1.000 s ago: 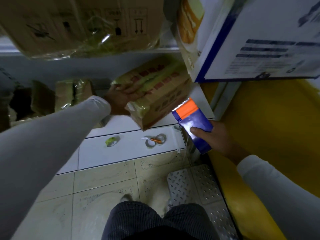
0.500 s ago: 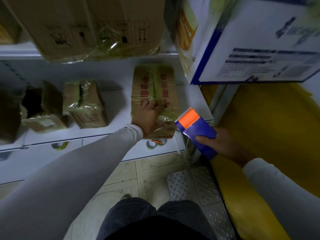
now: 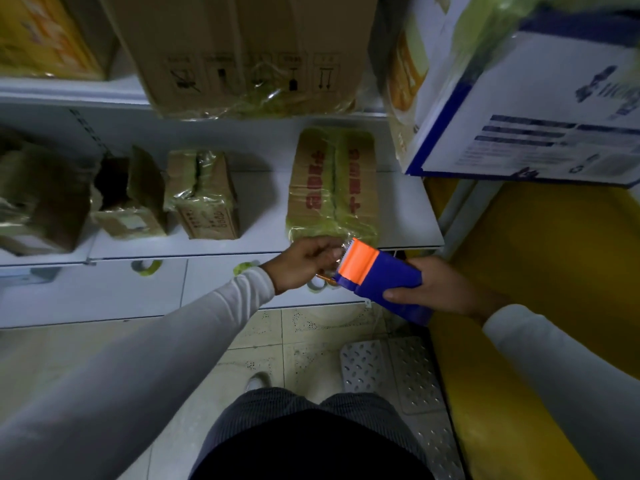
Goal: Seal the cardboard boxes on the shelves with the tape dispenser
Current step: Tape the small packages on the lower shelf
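tiled floor (image 3: 304,344); perforated metal step (image 3: 391,372), yellow panel (image 3: 554,271)

A stockroom: white metal shelves (image 3: 242,249) stacked with taped cardboard boxes (image 3: 334,183).

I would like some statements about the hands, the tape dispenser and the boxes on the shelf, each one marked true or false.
1. The right hand holds the tape dispenser. True.
2. The left hand lies flat on top of the box with red print. False: it is at the dispenser's orange end, fingers pinched at the tape there.
3. The box with red print stands on the shelf. True.
4. The dispenser is green and yellow. False: it is blue with an orange end.
5. The dark box further left has open flaps. True.
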`<state>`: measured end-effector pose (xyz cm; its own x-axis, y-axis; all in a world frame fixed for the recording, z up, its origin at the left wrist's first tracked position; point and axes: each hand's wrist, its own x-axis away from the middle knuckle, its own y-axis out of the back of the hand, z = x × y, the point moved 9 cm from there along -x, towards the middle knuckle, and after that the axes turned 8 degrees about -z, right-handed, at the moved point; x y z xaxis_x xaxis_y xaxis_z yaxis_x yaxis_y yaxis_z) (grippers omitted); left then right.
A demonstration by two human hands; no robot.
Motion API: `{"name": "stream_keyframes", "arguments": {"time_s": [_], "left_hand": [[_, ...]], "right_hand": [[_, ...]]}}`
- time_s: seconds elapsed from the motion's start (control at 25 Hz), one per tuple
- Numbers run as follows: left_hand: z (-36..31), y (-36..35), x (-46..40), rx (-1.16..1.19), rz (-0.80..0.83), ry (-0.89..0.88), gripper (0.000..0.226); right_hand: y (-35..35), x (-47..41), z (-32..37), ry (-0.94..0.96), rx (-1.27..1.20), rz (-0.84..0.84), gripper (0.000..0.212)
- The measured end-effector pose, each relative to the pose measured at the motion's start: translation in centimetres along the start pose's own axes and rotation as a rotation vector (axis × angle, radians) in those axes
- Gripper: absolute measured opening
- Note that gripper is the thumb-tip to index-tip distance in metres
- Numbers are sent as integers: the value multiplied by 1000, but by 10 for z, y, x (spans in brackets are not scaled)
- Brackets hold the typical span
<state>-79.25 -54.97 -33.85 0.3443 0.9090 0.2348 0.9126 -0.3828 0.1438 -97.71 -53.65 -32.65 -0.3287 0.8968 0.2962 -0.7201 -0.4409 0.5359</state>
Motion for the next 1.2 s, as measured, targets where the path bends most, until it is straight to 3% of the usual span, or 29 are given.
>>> {"name": "stream_keyframes", "arguments": {"time_s": [0.24, 0.4, 0.52, 0.68, 1.16, 1.2], "left_hand": [[3, 27, 13, 59, -215, -19, 17], [8, 65, 22, 122, -371, -15, 17], [25, 115, 29, 147, -512, 24, 16], [42, 122, 16, 107, -537, 70, 16], [81, 115, -29, 72, -561, 278, 9], [83, 117, -32, 23, -575, 304, 18]], "right_hand": [[-16, -18, 13, -12, 28, 109, 52], [-12, -36, 31, -9, 99, 240, 42], [26, -43, 28, 2, 234, 183, 60], [54, -50, 19, -60, 276, 148, 51], [39, -81, 4, -91, 293, 170, 45], [37, -81, 3, -94, 279, 171, 44]]}}
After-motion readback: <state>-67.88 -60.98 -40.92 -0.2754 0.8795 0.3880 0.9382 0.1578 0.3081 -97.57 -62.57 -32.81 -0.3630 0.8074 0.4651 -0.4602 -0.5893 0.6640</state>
